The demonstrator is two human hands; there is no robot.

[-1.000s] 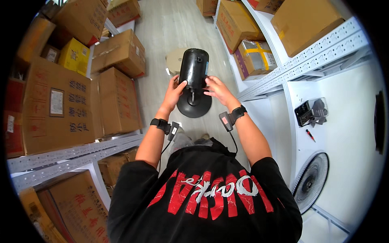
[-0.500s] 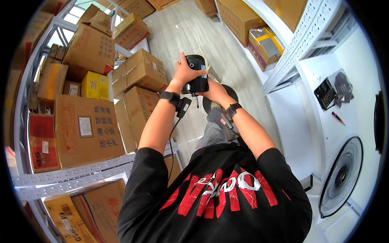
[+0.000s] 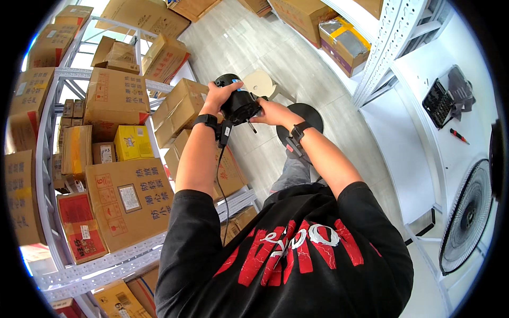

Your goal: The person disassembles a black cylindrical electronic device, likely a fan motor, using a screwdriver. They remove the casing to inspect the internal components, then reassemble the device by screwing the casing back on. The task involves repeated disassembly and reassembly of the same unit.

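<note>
Out in front of me, above the floor, I carry a black fan motor [image 3: 237,108] with a rounded housing and a blue label. A thin metal shaft [image 3: 253,129] sticks out of its lower end. My left hand [image 3: 218,96] is closed round the left and upper side, fingers across the housing. On the opposite side my right hand [image 3: 273,113] grips the lower right part, its fingertips partly hidden by the motor. Beyond it on the floor are a beige stool [image 3: 260,83] and a black round base [image 3: 306,120].
Shelving with cardboard boxes [image 3: 127,199] lines the left. A white shelf [image 3: 387,159] on the right holds a black tool case [image 3: 438,103], a grey cloth [image 3: 460,87] and a red-black screwdriver [image 3: 459,136]. A black fan grille [image 3: 466,217] leans at the lower right.
Both hands have shifted left and slightly down with the motor, which is now tilted more, its shaft pointing down and right. My view has turned, so shelves and boxes sit differently.
</note>
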